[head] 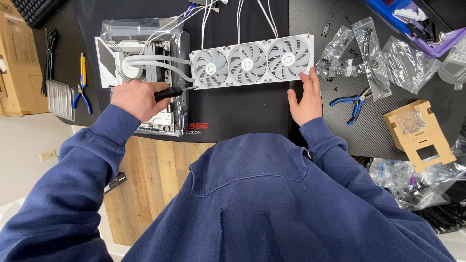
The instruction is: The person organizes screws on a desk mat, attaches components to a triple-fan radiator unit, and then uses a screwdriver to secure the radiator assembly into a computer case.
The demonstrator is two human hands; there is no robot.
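At radiator's [252,60] corner, left hand [138,99] grips screwdriver [170,92].

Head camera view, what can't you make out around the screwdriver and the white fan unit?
- Screwdriver tip: too small to see what it meets at the fan unit end.
- Grip: hidden inside the left hand.
- Motherboard: partly covered by that hand and plastic bag.
- Fan unit's near-right corner: under the right hand.

- The keyboard [34,9] in the upper left corner is cut off by the edge.
- The left hand [138,99] hides most of the screwdriver [172,92] handle.
- The small black screws [335,77], right of the middle, are too tiny to count.
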